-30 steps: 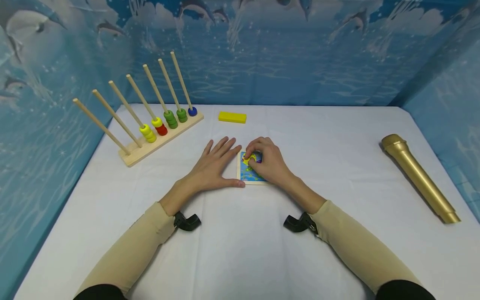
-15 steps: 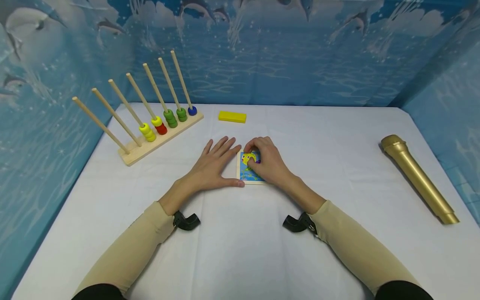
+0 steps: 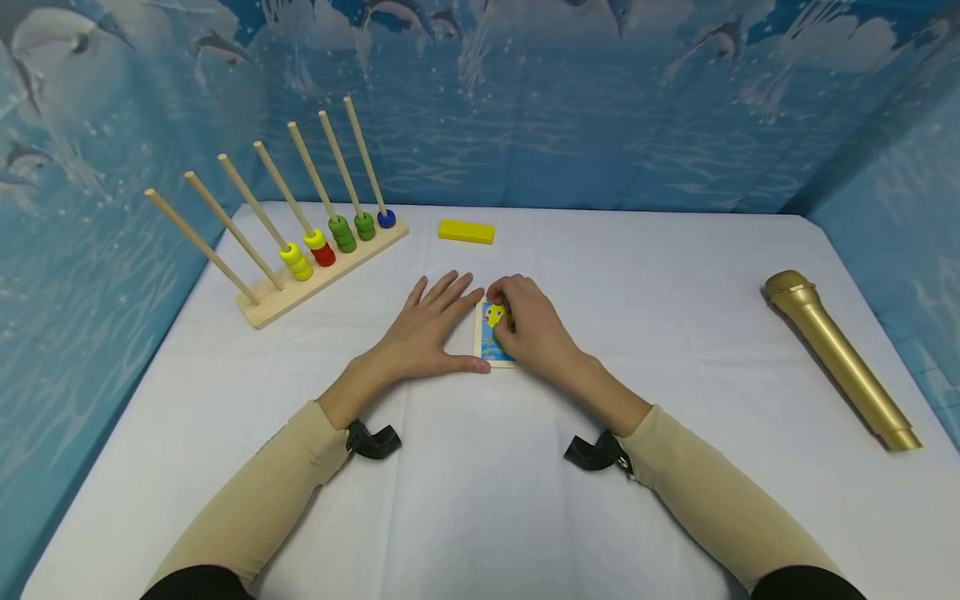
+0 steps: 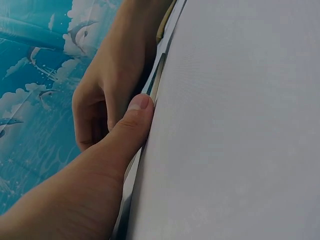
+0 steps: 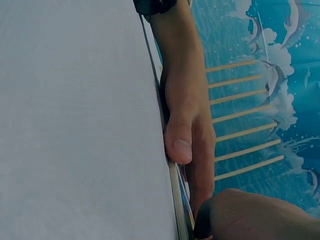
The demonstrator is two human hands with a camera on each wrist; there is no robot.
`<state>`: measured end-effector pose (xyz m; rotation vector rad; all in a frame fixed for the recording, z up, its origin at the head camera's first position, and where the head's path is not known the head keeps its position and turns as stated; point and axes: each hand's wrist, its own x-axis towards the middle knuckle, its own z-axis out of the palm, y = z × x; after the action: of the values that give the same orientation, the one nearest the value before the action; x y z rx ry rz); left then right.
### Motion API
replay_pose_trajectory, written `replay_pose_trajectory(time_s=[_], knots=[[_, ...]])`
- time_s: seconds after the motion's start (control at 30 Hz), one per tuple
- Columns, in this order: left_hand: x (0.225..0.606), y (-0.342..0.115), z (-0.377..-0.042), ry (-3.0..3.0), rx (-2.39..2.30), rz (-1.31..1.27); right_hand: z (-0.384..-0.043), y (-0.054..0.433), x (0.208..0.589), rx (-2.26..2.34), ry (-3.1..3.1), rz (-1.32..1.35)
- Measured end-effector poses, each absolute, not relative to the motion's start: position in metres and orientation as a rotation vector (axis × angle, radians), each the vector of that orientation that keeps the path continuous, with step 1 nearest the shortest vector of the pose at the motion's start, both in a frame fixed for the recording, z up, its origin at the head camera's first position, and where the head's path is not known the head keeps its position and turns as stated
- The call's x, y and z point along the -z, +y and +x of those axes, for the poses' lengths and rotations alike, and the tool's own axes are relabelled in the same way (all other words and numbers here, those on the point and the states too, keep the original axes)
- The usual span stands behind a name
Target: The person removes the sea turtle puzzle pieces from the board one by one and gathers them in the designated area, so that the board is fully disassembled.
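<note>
A small picture puzzle board (image 3: 487, 343) lies flat on the table, with a pale wooden rim, a blue underwater scene and a yellow creature. My left hand (image 3: 420, 337) rests palm down at its left side, fingers spread, with the index fingertip and thumb touching its edge. My right hand (image 3: 536, 329) is over the board's right part, fingers curled and thumb near the index finger. It seems to pinch a puzzle piece beside the yellow creature, mostly hidden by the fingers. In the left wrist view, the left thumb (image 4: 140, 102) lies along the board's edge.
A wooden peg abacus (image 3: 322, 279) with coloured beads on some rods stands at the back left. Behind the board lies a yellow block (image 3: 467, 232). A gold microphone (image 3: 840, 358) lies at the right. A blue sea-print curtain (image 3: 600, 125) surrounds the white table.
My right hand has shifted slightly over the board, and its thumb and fingers now hide more of the picture's right part. The left hand stays in place.
</note>
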<state>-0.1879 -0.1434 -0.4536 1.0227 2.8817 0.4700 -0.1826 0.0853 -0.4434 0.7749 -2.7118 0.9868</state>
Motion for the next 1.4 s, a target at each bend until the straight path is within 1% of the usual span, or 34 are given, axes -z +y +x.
replay_pose_trajectory(time_s=[0.37,0.77,0.93,1.07,1.4], knots=[[0.4523,-0.1433,-0.1888,2.877,-0.462,1.024,-0.1868,0.0851,0.4435,-1.222,-2.735,0.726],[0.4536,-0.144,-0.1879,2.869,-0.446,1.021,-0.182,0.0833,0.4468,-1.086,-2.669,0.746],[0.4531,-0.144,-0.1896,2.872,-0.432,1.018,-0.1825,0.0819,0.4431,-1.171,-2.715,0.686],[0.4539,-0.1454,-0.1901,2.877,-0.435,1.016,-0.183,0.0793,0.4429,-1.221,-2.732,0.689],[0.4559,-0.1451,-0.19,2.88,-0.456,1.035,-0.1793,0.0771,0.444,-1.025,-2.722,0.707]])
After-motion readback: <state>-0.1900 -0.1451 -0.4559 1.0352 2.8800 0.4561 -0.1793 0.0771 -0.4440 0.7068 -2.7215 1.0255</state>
